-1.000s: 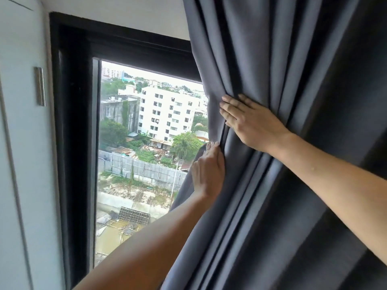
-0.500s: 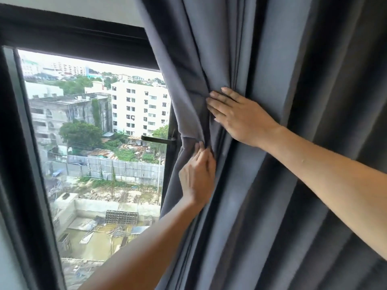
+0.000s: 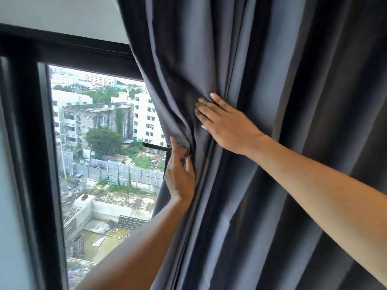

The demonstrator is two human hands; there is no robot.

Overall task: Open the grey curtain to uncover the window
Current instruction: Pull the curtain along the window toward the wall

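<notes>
The grey curtain (image 3: 272, 101) hangs in thick folds over the right two thirds of the view. Its left edge is bunched at mid height. My left hand (image 3: 180, 174) pinches that bunched edge from below, fingers closed on the cloth. My right hand (image 3: 224, 124) lies flat on the folds just above and to the right, fingers spread and pressing the fabric. The window (image 3: 100, 164) with its black frame (image 3: 37, 143) shows on the left, uncovered up to the curtain's edge. The rest of the window is hidden behind the cloth.
A black window handle (image 3: 155, 145) sticks out just left of my left hand. A pale wall (image 3: 62, 13) runs above the frame, and a light panel (image 3: 8, 206) borders the far left. Buildings and a construction site lie outside.
The curtain's edge has been drawn to the right, and more glass and the handle now show. Both hands kept their hold on the folds while the view shifted.
</notes>
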